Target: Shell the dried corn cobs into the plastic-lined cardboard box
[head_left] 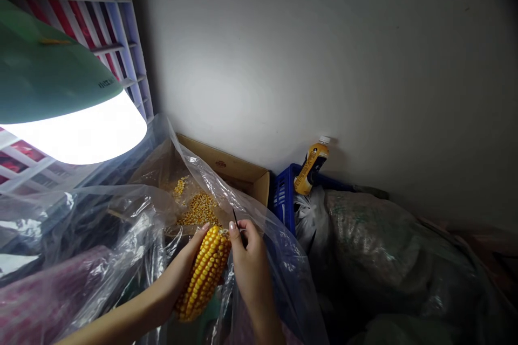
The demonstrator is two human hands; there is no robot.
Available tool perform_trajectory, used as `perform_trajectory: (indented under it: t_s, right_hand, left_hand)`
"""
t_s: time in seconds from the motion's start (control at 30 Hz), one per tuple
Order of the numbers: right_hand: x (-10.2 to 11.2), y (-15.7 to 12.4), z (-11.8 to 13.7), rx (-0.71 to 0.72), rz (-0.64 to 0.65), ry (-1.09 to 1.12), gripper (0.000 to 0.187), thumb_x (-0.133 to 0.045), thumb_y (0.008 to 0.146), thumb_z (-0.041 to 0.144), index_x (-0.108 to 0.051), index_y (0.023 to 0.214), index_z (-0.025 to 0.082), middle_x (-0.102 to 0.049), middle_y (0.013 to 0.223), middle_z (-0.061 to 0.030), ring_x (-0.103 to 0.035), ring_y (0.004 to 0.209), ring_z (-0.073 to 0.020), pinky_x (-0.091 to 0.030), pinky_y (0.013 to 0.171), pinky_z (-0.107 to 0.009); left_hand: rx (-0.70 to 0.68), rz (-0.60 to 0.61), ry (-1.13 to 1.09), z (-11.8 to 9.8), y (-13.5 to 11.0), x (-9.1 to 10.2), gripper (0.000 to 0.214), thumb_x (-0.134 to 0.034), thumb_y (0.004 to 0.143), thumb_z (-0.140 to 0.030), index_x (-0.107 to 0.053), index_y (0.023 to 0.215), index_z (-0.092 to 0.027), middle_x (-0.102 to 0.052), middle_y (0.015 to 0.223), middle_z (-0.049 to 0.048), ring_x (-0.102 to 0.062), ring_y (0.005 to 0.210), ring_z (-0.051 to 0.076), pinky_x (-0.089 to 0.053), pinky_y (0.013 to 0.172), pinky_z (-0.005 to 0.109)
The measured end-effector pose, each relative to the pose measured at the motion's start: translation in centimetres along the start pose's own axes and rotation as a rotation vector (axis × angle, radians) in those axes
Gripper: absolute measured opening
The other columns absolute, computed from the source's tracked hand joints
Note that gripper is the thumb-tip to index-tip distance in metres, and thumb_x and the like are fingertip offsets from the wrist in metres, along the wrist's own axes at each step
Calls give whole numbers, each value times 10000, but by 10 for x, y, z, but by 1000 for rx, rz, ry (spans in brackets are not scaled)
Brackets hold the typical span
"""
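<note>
From here I have the left hand's [184, 267] fingers clamped on the cob [204, 272], its tip toward the kernels [201, 209]; the right hand [249, 250] pinches a dark pick [234, 216] beside that tip. I'd brace firmly, angling the pick away from the left thumb.

Two hands [186, 261] [250, 253], one corn cob [205, 272], one dark tool [235, 216], one lamp [60, 83], one bottle [312, 164], one cardboard box [243, 178]
</note>
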State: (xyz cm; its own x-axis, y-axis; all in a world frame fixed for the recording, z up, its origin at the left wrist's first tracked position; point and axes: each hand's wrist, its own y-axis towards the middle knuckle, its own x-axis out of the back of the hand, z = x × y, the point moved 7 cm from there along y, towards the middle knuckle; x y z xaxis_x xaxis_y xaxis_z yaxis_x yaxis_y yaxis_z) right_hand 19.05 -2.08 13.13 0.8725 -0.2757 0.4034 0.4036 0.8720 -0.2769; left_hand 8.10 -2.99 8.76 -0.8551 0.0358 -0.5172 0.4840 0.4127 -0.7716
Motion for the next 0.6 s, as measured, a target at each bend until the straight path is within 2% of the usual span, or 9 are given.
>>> perform_trajectory:
  t_s: [0.1, 0.2, 0.27, 0.37, 0.5, 0.6]
  right_hand:
    - [-1, 1, -4, -8, -10, 63, 242, -443, 815, 379, -565, 839, 171, -568, 724, -7, -502, 648, -117, -368, 571, -204]
    - [-5, 2, -7, -31, 33, 204, 266, -441, 817, 403, -563, 830, 167, -442, 602, 34, -389, 531, -84, -314, 488, -192]
    - [-6, 1, -8, -37, 33, 286, 276, -441, 819, 422, -552, 837, 170, -381, 575, 49, -347, 511, -75, -297, 477, -187]
    - [-3, 1, -9, -38, 3, 361, 282, -414, 836, 431, -532, 844, 176, -371, 581, 51, -343, 515, -72, -301, 487, -186]
    - [2, 0, -4, 32, 7, 253, 290, -394, 852, 405, -512, 729, 170, -423, 600, 36, -392, 553, -77, -323, 524, -189]
    - [3, -1, 1, 69, 49, 131, 280, -403, 850, 386, -555, 750, 172, -458, 607, 31, -417, 562, -81, -336, 539, -190]
  left_hand:
    - [1, 9, 3, -2, -2, -2, 517, -524, 706, -584, -605, 924, -122, -671, 656, 69, -617, 557, 190, -470, 537, 271]
    - [-8, 35, -22, -1, 2, 0, 523, -519, 700, -598, -618, 898, -124, -672, 667, 70, -618, 562, 191, -476, 548, 276]
    - [-13, 45, -32, 0, 6, 2, 529, -518, 697, -603, -625, 898, -126, -671, 669, 69, -618, 570, 190, -478, 554, 276]
    - [-33, 48, -24, 2, 11, 5, 552, -510, 699, -613, -623, 955, -138, -677, 710, 67, -622, 609, 187, -480, 567, 268]
    - [-107, 64, -12, -4, 17, 6, 570, -506, 708, -614, -586, 1063, -174, -679, 781, 52, -615, 634, 169, -474, 554, 249]
    - [-125, 30, -35, -12, 21, 11, 581, -534, 691, -610, -575, 1073, -174, -667, 759, 53, -618, 626, 177, -484, 547, 262]
